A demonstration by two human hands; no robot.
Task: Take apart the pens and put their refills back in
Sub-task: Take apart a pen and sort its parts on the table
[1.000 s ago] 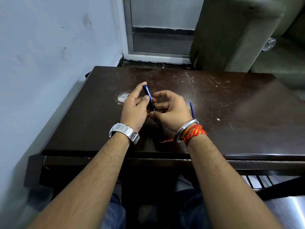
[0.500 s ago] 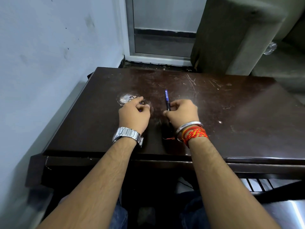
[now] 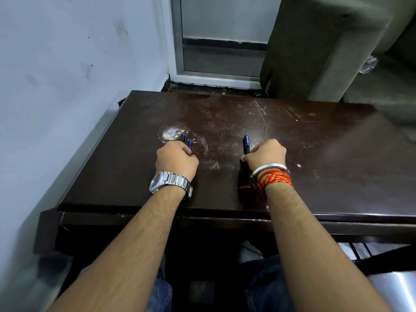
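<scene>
Left hand point(image 3: 176, 159) is fisted on the dark tabletop point(image 3: 315, 154), a dark pen piece point(image 3: 183, 138) and thin blue refill point(image 3: 190, 145) poking past its knuckles (grip hidden). Well apart, right hand point(image 3: 265, 155) curls around the blue pen barrel point(image 3: 246, 145), which points away.

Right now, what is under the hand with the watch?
Two dark blue pen pieces stick out past the left hand, lying on the scratched table. The knuckles cover the rest, so their length and the grip stay hidden.
</scene>
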